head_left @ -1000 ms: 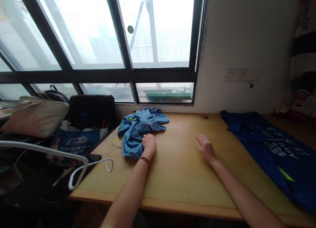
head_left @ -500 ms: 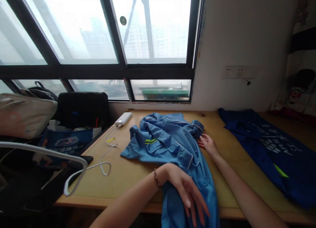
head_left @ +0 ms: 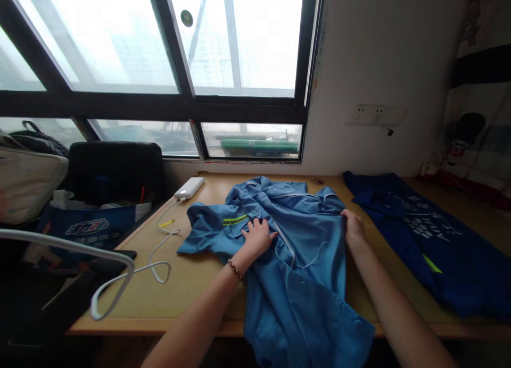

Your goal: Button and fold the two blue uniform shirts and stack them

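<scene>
A light blue work jacket [head_left: 311,235] with white piping and a yellow-green strip lies spread and creased on the wooden table [head_left: 191,296]. Its lower part hangs over the front edge. My left hand [head_left: 257,236] rests with fingers spread on the jacket's left front, just beside the bright strip. At the jacket's right side, my right hand [head_left: 353,227] pinches the fabric edge between closed fingers.
A dark blue garment [head_left: 423,235] with white print lies on the table's right. On the left are a white power bank [head_left: 189,188] and its white cable [head_left: 157,267]. A black chair [head_left: 115,168] and a blue bag [head_left: 88,230] stand beyond the left edge.
My left hand has moved from the front edge up onto the jacket. My right hand has taken hold of the jacket's right edge, and the jacket is spread wider. The view has shifted slightly.
</scene>
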A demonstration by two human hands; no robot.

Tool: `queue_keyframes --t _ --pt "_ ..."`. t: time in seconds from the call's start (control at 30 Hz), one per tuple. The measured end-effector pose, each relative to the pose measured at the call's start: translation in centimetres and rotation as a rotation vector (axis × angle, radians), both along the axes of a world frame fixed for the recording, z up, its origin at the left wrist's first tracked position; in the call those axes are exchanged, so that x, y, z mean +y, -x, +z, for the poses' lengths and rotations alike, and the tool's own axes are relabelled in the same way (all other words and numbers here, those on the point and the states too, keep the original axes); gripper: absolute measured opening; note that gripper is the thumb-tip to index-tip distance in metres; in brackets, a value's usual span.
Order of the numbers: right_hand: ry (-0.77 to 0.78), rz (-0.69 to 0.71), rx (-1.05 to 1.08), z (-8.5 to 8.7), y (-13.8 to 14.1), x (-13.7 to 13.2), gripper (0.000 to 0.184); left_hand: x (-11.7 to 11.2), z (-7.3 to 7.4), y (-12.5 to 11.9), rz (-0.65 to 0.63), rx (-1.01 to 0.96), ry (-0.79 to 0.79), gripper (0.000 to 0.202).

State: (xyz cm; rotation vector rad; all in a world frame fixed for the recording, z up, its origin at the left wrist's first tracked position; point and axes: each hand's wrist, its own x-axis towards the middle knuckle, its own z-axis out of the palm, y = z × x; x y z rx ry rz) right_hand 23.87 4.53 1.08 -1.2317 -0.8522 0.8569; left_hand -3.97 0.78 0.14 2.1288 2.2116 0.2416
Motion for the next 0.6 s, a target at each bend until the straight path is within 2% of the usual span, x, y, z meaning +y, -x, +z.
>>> queue_keyframes --t 0.07,0.13,0.2,0.23,0.3,0.33,0.4,0.47,0.53,0.6 --pt "-0.058 -0.089 0.069 1.7 -2.1 -2.0 0.020 1.1 -0.8 1.1 -0.032 0.020 0.040 0.057" --pt "-0.157 -0.145 0.201 2.5 -4.1 -5.5 0.030 2.4 -1.3 2.6 -0.108 0.003 0.074 0.059" --pt "-0.218 -0.148 0.273 2.3 -5.7 -10.1 0.034 3.9 -1.3 4.1 -0.206 -0.023 0.079 0.058" --pt "-0.215 -0.150 0.245 1.8 -6.3 -12.4 0.033 4.6 -1.2 4.7 -0.258 -0.034 0.074 0.057" --pt "-0.109 -0.200 0.018 0.5 -7.3 -16.6 0.012 6.0 -0.6 5.5 -0.350 -0.056 0.085 0.056" --pt "-0.028 -0.277 -0.166 -0.2 -7.7 -18.2 0.010 6.8 -0.2 5.7 -0.391 -0.068 0.111 0.055" --pt "0.085 -0.416 -0.596 -1.4 -8.6 -20.2 0.020 8.1 0.7 5.5 -0.443 -0.080 0.175 0.054" --pt "0.088 -0.470 -0.952 -2.3 -9.5 -20.8 0.031 9.0 1.5 4.7 -0.435 -0.051 0.195 0.051" --pt "0.065 -0.426 -1.106 -3.2 -10.6 -20.5 0.046 9.1 2.0 3.1 -0.393 -0.003 0.145 0.042" --pt "0.114 -0.369 -1.120 -4.2 -11.6 -19.9 0.066 7.9 2.3 1.0 -0.339 0.047 0.030 0.034"
